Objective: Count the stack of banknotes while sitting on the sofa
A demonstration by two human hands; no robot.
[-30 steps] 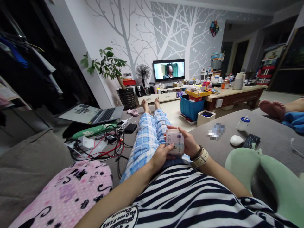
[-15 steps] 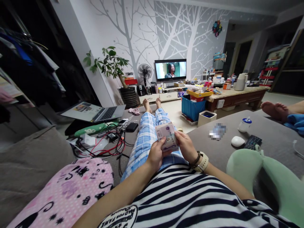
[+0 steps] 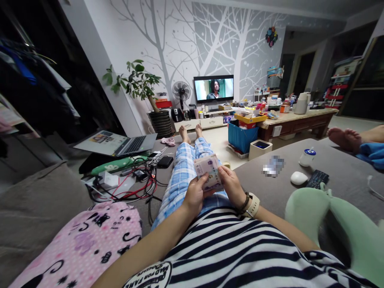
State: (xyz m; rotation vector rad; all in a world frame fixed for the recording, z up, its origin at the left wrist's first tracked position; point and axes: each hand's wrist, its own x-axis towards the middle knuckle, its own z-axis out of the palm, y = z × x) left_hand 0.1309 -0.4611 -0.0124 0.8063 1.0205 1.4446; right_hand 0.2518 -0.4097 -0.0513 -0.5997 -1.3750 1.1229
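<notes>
A stack of banknotes [image 3: 207, 166], the top one marked with a 5, is held between my two hands above my lap. My left hand [image 3: 196, 194] grips its lower left part, thumb on top and fingers underneath. At the right edge, my right hand [image 3: 232, 186] pinches the notes between thumb and fingers; some of those fingers are hidden behind the stack. On my right wrist are a pale watch [image 3: 253, 205] and a dark bracelet. Blue plaid trousers [image 3: 177, 182] cover my legs just below the notes.
Left lie a laptop [image 3: 117, 144], tangled cables [image 3: 144, 180] and a pink cushion [image 3: 90, 240]. To the right are a white mouse [image 3: 299, 178], a small keyboard [image 3: 318, 179], a lidded jar [image 3: 307, 158], a green neck pillow [image 3: 306, 208] and another person's feet [image 3: 345, 138].
The whole view has shifted very slightly. Both hands still hold the banknotes in almost the same pose, and the stack shows no clear movement of its own.
</notes>
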